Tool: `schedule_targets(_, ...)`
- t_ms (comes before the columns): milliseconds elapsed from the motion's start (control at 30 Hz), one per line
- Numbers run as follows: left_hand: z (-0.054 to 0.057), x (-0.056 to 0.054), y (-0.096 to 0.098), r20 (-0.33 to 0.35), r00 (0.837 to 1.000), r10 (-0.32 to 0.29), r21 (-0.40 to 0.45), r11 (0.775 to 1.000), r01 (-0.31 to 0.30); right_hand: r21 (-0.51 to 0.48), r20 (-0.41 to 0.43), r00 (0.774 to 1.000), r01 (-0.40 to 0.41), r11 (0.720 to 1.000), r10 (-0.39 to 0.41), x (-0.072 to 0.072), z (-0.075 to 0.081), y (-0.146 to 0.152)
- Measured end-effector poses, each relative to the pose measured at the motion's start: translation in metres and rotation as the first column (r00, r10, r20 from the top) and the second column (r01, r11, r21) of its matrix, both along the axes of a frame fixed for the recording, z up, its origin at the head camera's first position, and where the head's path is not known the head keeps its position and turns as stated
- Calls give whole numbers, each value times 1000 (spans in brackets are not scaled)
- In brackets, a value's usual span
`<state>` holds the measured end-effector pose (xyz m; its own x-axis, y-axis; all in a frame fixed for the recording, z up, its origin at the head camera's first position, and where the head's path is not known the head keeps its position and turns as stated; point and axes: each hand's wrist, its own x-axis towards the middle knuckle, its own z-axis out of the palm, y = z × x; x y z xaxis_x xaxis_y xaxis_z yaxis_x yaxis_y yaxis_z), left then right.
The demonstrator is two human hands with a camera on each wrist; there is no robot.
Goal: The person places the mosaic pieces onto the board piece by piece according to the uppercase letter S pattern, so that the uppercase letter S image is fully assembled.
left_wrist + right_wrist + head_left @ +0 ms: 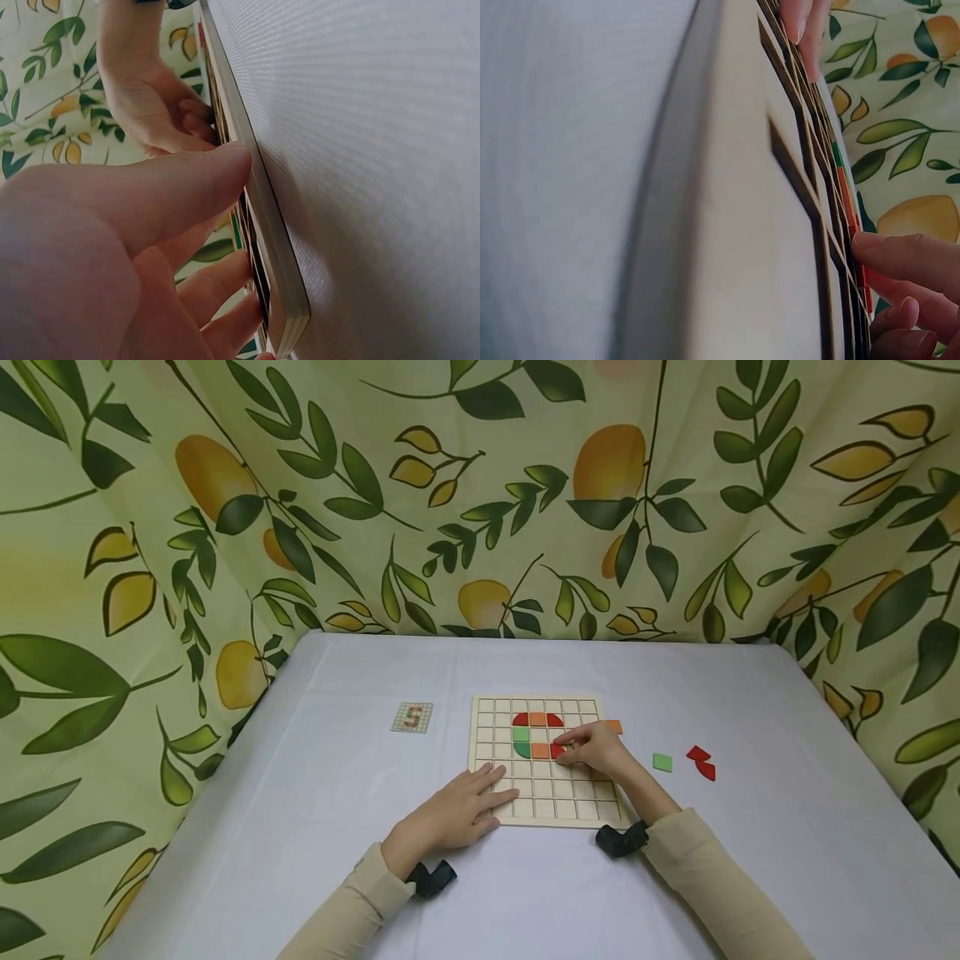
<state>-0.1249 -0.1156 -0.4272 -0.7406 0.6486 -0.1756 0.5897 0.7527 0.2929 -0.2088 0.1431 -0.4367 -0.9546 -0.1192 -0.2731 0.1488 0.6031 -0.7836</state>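
Observation:
A wooden grid board (543,810) lies on the table, with red, orange and green tiles set in its squares. My right hand (596,750) is over the board's right side, thumb and index fingertip pinching a red tile (556,751) at the lower right of the tile pattern. Beside that tile sits an orange square tile (540,751), then a dark green quarter-round tile (522,749). My left hand (456,806) rests on the board's near left corner, its fingers spread. In the left wrist view the thumb (217,176) lies along the board's edge.
To the right are an orange tile (614,727) by the board's edge, a light green square tile (662,762) and two red tiles (706,770). Left of the board lies a small pattern card (412,717). Patterned curtains (480,527) surround the white table (300,827).

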Motion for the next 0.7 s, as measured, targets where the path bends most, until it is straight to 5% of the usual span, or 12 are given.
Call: schedule_targets(700,0,1,0,-36,999,-26,8,1000,26,5,-110,991,-79,997,79,11,8,25)
